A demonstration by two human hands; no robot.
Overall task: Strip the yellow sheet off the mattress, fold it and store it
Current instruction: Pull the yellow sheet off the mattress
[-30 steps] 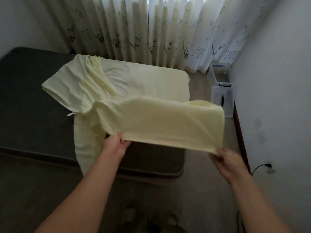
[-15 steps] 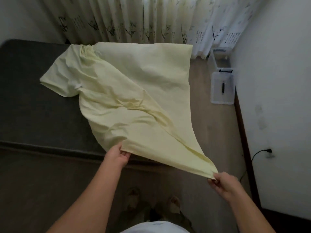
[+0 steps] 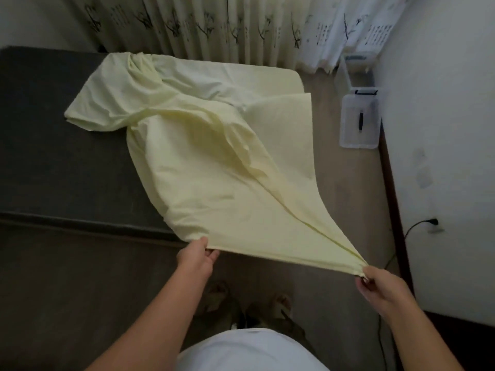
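Standing at the foot of the bed, looking down.

We have the pale yellow cotton sheet [image 3: 214, 162] half off the dark grey mattress [image 3: 53, 156]. Its far part lies bunched and creased over the mattress's right end. The near part stretches out past the mattress edge, above the floor, towards us.

Left hand [image 3: 197, 254]: pinches the near hem, thumb on top, fingers curled beneath. Right hand [image 3: 380, 285]: fingers closed round a gathered corner, with deep pleats running back from that grip. The hands are well apart, and the hem is drawn tight between them.

Change over the last second: the same hem was held high then, as a loose, billowing band. Now it sits low and taut, nearer our body. The cloth has slid our way, and a flat flap now overhangs the mattress's right side. Both grips have stayed on.

Our reading: the shake-out seems finished and the strip is underway, not done, since the heaped far end rests on the mattress (that heap may drag as we pull). We judge that folding can't start until the whole sheet comes free and flattens.

A clear plastic lidded storage box [image 3: 360, 121] stands on the floor by the right wall, near the patterned white curtain [image 3: 214, 22]. It is possibly where the sheet goes, though we cannot confirm that.
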